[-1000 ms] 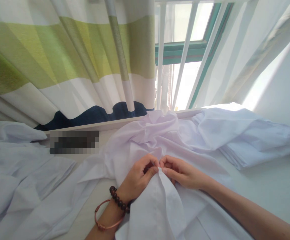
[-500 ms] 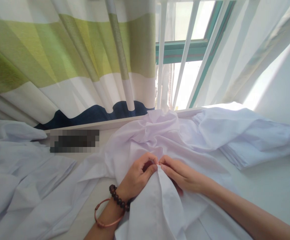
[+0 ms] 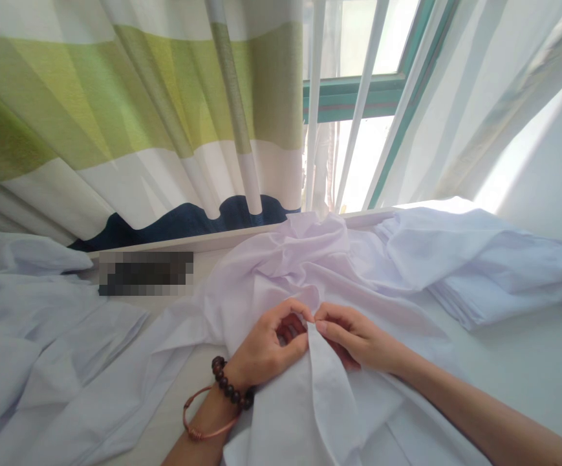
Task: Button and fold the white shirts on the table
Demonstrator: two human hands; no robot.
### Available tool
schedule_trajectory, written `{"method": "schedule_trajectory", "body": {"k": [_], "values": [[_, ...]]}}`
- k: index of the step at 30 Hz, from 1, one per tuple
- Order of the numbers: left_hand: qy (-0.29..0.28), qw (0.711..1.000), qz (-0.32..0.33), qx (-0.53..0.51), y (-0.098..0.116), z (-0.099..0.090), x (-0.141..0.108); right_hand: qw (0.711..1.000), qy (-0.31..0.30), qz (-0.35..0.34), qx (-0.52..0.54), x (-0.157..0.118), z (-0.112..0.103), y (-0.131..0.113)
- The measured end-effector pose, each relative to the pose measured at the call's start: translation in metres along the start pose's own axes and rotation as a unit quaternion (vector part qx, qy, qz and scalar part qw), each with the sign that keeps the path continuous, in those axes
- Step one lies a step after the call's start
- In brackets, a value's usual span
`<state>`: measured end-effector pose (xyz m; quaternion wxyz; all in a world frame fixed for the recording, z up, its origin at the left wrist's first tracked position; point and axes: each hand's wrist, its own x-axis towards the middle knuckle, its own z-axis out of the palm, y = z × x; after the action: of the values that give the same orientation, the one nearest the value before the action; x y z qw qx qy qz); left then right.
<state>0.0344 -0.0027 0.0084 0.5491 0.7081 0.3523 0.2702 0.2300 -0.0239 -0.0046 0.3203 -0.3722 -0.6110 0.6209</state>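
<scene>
A white garment [image 3: 285, 414] lies spread and rumpled over the white surface, its front part running down to the bottom edge. At its folded strip, my left hand [image 3: 278, 340] pinches the cloth near the top end, thumb and index finger curved into a ring. My right hand [image 3: 353, 333] meets it from the right, thumb and forefinger closed on the same tip of the strip. The fingertips of both hands nearly touch. A dark beaded bracelet [image 3: 229, 388] and a copper-coloured bangle [image 3: 198, 433] circle my left wrist.
More white cloth [image 3: 43, 362] is heaped at the left. Folded white garments [image 3: 484, 265] lie at the right. A pixelated dark object [image 3: 147, 273] rests near the back ledge. Behind hang green-and-white curtains [image 3: 154, 97], beside a barred window [image 3: 353, 97].
My left thumb and index finger have opened into a wider ring, with the thumb slightly lower. Both hands have shifted slightly right.
</scene>
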Motion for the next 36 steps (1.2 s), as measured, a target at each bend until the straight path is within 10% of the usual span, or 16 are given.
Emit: {"method": "schedule_trajectory", "body": {"k": [8, 19, 26, 36], "values": [[0.039, 0.999, 0.000, 0.001, -0.008, 0.004, 0.004, 1.000, 0.000, 0.019, -0.005, 0.001, -0.002, -0.003], [0.110, 0.964, 0.192, 0.144, -0.007, 0.003, 0.004, 0.985, -0.006, 0.087, 0.146, 0.006, -0.005, -0.004], [0.059, 0.998, 0.009, -0.009, -0.003, 0.002, 0.001, 0.995, 0.096, -0.018, -0.014, 0.003, 0.003, 0.002], [0.032, 0.997, -0.058, 0.049, 0.002, 0.005, 0.007, 0.953, 0.121, -0.137, -0.240, 0.000, 0.009, 0.005]]}}
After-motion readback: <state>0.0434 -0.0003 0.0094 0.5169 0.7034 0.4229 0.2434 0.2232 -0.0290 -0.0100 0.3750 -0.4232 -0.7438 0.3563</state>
